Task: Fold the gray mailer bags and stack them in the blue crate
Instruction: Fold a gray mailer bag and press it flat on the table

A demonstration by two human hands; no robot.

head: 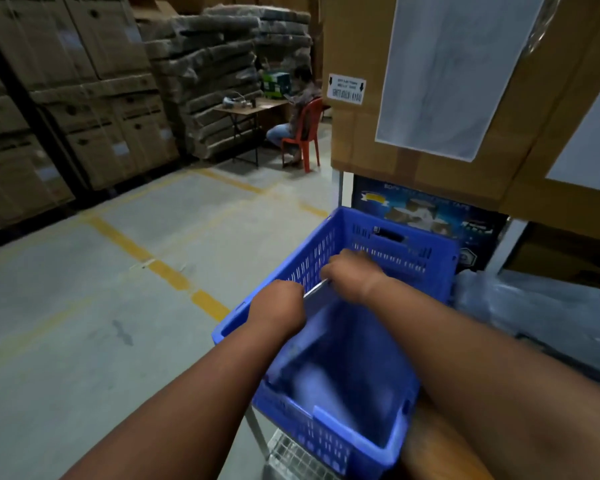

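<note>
A blue slotted crate [378, 237] stands in front of me, raised off the floor on a stand. Both my hands reach over its left rim. My left hand [278, 306] and my right hand [352, 277] each grip an edge of a gray mailer bag [317, 289], of which only a thin pale strip shows between them. Below the hands, inside the crate, a blurred pale gray shape [323, 382] lies against the bottom. The fingers of both hands are curled down and mostly hidden.
Stacked cardboard boxes [430, 81] tower right behind the crate. Clear plastic wrapping [534, 313] lies to the right. A person sits on a red chair [307, 133] at a small table far back. Concrete floor with yellow lines [167, 268] stretches left.
</note>
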